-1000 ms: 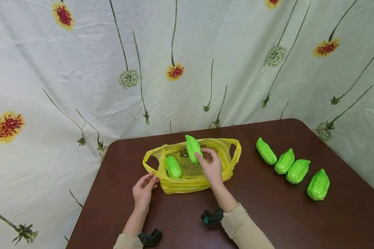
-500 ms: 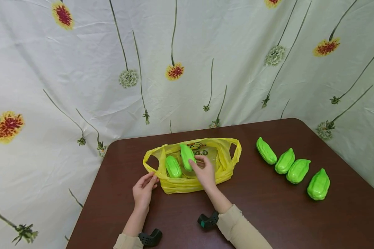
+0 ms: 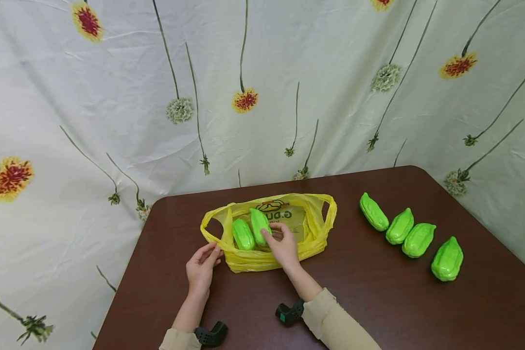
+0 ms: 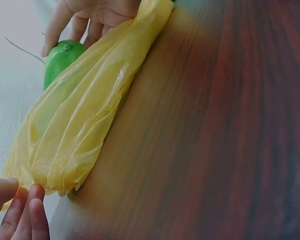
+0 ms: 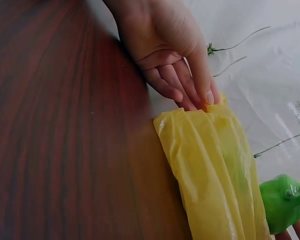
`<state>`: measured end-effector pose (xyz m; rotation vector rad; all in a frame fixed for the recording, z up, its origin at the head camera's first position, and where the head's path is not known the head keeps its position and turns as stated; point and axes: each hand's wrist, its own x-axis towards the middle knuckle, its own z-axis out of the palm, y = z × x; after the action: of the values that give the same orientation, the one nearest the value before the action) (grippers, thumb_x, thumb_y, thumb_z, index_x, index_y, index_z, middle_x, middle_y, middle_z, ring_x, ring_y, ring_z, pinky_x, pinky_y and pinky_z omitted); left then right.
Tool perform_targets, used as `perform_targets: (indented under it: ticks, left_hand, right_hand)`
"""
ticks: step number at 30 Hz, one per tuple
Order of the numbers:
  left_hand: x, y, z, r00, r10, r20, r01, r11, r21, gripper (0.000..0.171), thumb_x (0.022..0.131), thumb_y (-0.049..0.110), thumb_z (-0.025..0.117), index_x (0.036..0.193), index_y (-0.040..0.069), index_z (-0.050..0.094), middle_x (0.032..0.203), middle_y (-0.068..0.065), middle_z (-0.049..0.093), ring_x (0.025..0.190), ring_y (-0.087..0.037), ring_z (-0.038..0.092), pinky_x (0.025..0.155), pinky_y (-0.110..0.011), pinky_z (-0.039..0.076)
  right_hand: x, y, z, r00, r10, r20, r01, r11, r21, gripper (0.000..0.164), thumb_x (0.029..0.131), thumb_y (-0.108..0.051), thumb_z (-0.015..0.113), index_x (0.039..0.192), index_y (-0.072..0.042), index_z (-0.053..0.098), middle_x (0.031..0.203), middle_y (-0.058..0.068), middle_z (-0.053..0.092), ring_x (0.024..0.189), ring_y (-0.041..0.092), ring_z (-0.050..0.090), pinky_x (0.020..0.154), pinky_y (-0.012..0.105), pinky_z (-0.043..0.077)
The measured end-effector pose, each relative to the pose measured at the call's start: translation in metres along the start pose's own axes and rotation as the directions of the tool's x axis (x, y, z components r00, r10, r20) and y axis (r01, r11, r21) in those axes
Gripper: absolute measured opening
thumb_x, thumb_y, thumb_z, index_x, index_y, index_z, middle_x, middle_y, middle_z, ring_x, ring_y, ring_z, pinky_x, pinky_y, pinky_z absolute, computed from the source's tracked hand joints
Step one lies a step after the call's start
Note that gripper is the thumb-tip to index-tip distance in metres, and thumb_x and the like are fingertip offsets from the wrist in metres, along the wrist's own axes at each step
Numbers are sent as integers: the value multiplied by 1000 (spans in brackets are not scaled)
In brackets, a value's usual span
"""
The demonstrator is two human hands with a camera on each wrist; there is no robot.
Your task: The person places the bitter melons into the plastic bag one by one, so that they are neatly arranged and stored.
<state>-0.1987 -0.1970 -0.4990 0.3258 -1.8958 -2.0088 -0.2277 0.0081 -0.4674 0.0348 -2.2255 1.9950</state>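
One green gourd (image 3: pixel 258 224), pinched in your right hand (image 3: pixel 285 245), lies just left of it, long axis pointing away; left hand (image 3: pixel 201 271) pinches yellow bag (image 3: pixel 254 262).

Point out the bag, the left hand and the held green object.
Bag (image 3: pixel 255 261), head view: its front wall.
Left hand (image 3: pixel 200 273), head view: middle of the hand.
Held green object (image 3: pixel 259 225), head view: middle of its upper side.

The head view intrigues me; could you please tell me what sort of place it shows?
Probably an indoor spot set up for recording handwork: a dark table backed by a hanging flower-printed cloth, and a black device at the person's left wrist.
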Motion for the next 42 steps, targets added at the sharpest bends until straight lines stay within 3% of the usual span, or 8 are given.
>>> perform_targets:
  ticks: [13, 24, 42]
  left_hand:
    - [0, 0, 0, 1000, 4, -3, -4, 1000, 2, 29, 87, 9, 68, 111, -6, 64, 85, 4, 67, 75, -8, 67, 66, -22, 55]
    - [0, -1, 1, 1000, 3, -3, -3, 1000, -8, 28, 87, 8, 67, 111, -6, 64, 84, 5, 67, 75, -9, 67, 65, -22, 55]
    - [0, -1, 1, 1000, 3, -4, -3, 1000, -13, 28, 87, 8, 67, 111, -7, 64, 84, 5, 67, 75, -9, 67, 65, -23, 55]
  right_hand:
    - [-4, 5, 5, 997, -33, 65, 35, 999, -32, 35, 90, -27, 65, 116, -5, 58, 116, 13, 57, 104, 31, 58, 83, 42, 51]
    - [-5, 7, 5, 997, -4, 81, 13, 993, -118, 37, 90, -28, 65, 117, -4, 57, 118, 14, 57, 103, 32, 58, 79, 41, 53]
    - [-4, 6, -1, 992, 18, 126, 14, 968, -250, 42, 91, -31, 63, 120, -2, 57, 117, 15, 59, 106, 32, 57, 86, 45, 49]
